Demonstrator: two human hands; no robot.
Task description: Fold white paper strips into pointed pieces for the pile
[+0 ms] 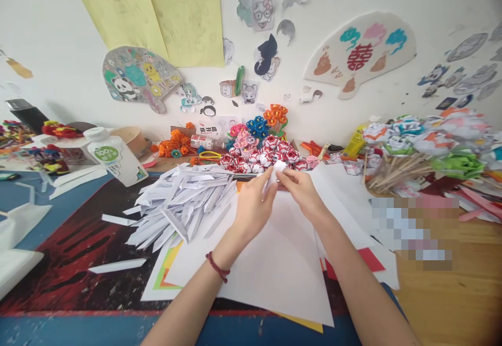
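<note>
My left hand (253, 205) and my right hand (301, 189) meet above the white paper sheets (274, 262) at the table's middle. Both pinch a small white folded paper piece (276, 171), held between the fingertips. A red cord bracelet (217, 267) circles my left wrist. To the left of my hands lies a heap of white folded paper strips (184, 199). Just behind my hands sits a cluster of red-and-white paper roses (266, 160).
A white bottle with a green label (112, 158) lies tilted at the left. Colourful paper flowers (270, 118) stand by the wall. Paper flowers on wooden sticks (415, 152) pile up at the right. Loose strips (117, 266) lie on the red-black mat.
</note>
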